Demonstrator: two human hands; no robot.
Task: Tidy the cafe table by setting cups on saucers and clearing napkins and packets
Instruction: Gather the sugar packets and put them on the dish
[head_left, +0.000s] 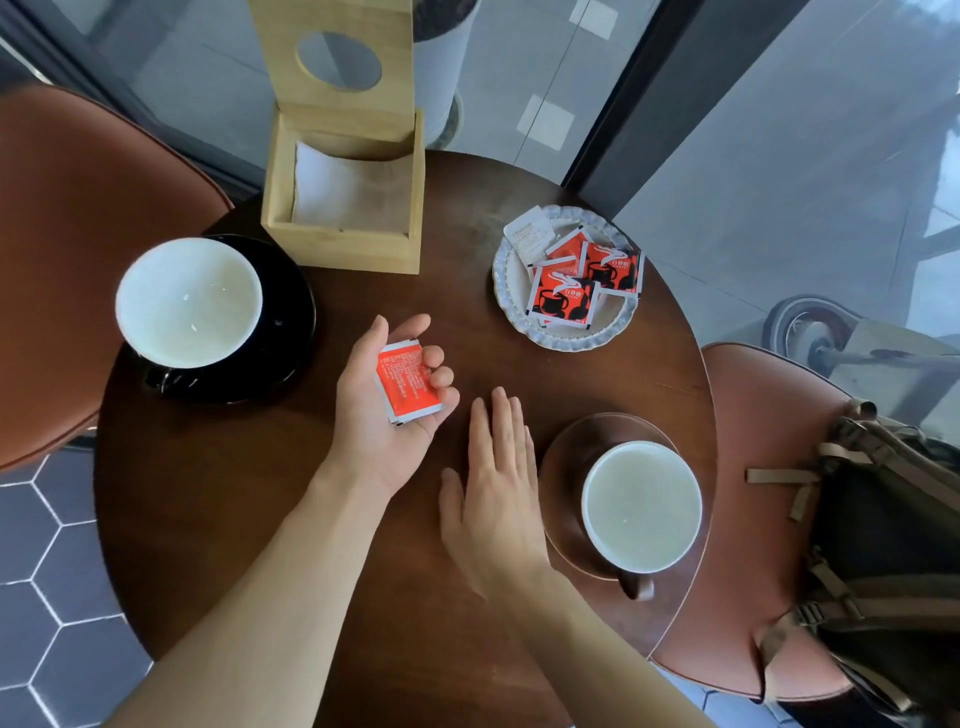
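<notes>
My left hand (382, 421) is palm up over the middle of the round wooden table (260, 493), its fingers curled around a red sugar packet (406, 381). My right hand (493, 483) lies flat, palm down, fingers together, just right of it and holds nothing. A black cup with a white inside (188, 302) stands on a black saucer (291, 312) at the left. A brown cup with a white inside (641, 505) sits on a brown saucer (566, 467) at the right. A white scalloped plate (506, 280) at the back right holds several red packets (563, 301) and a white one (530, 236).
A wooden napkin box (340, 244) with white napkins (343, 192) inside stands at the table's back. Brown leather chairs sit at the left (78, 218) and right (753, 426); a dark backpack (883, 561) rests on the right one. A glass wall runs behind the table.
</notes>
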